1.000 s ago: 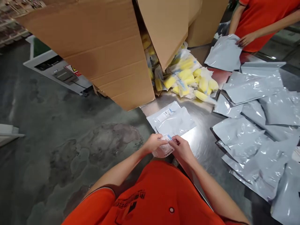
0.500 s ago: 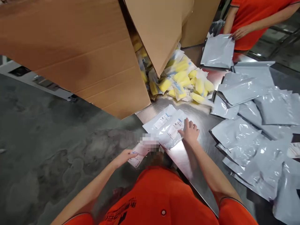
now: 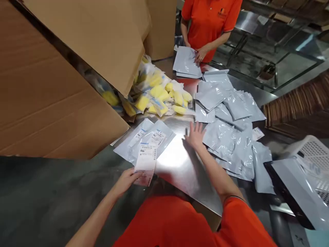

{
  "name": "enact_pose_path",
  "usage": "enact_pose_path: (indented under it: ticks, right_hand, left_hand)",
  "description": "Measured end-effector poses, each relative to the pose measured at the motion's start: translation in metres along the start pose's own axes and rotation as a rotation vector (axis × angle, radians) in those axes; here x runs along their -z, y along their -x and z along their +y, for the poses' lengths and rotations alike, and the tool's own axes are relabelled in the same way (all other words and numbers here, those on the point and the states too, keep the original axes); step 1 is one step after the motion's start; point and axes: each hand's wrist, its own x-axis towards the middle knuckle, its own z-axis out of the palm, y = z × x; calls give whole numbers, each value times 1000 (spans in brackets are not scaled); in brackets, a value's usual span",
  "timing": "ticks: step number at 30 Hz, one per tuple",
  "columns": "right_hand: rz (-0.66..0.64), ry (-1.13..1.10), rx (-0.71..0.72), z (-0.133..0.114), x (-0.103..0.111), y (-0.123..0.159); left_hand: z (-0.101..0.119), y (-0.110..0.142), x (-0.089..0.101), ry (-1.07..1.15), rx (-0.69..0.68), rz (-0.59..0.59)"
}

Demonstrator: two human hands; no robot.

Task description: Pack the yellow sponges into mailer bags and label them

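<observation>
My left hand (image 3: 128, 181) is closed on a strip of printed shipping labels (image 3: 147, 156), with the thumb on top near its lower end. The strip's upper end lies over two labelled grey mailer bags (image 3: 164, 132) at the table's left edge. My right hand (image 3: 196, 136) is held over the metal table (image 3: 177, 171), fingers spread, holding nothing. Just right of it lies a loose pile of grey mailer bags (image 3: 231, 137). Whether the hand touches the table is hard to tell.
A big cardboard box (image 3: 64, 113) stands at the left, yellow items in clear wrap (image 3: 161, 94) spilling from it. Across the table a co-worker in orange (image 3: 208, 24) handles grey bags. At right are a white plastic basket (image 3: 312, 154) and stacked flat cardboard (image 3: 298, 103).
My right hand has left the labelled bags and moved right, fingers spread. My left hand has brought the label strip up against those bags. The view has turned right.
</observation>
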Motion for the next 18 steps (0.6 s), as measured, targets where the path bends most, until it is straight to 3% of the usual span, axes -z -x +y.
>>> enact_pose_path:
  ticks: [1, 3, 4, 6, 8, 11, 14, 18]
  right_hand:
    - [-36, 76, -76, 39, 5, 4]
    - [-83, 157, -85, 100, 8, 17]
    - [-103, 166, -58, 118, 8, 24]
    - [-79, 101, -12, 125, 7, 37]
    - [32, -66, 11, 100, 6, 49]
    - [121, -444, 118, 31, 7, 73]
    - [-140, -804, 309, -29, 9, 98]
    - [-605, -1292, 341, -57, 17, 112]
  left_hand:
    - [-3, 3, -1, 9, 4, -16]
    - [-10, 9, -11, 49, 26, -48]
    - [-12, 12, -18, 74, 41, -60]
    - [-14, 16, -34, 125, 67, -71]
    - [-13, 23, -45, 171, 76, -78]
    - [-10, 39, -49, 199, 49, -83]
    - [-5, 62, -47, 144, -1, -59]
    - [0, 88, -53, 16, -32, -1]
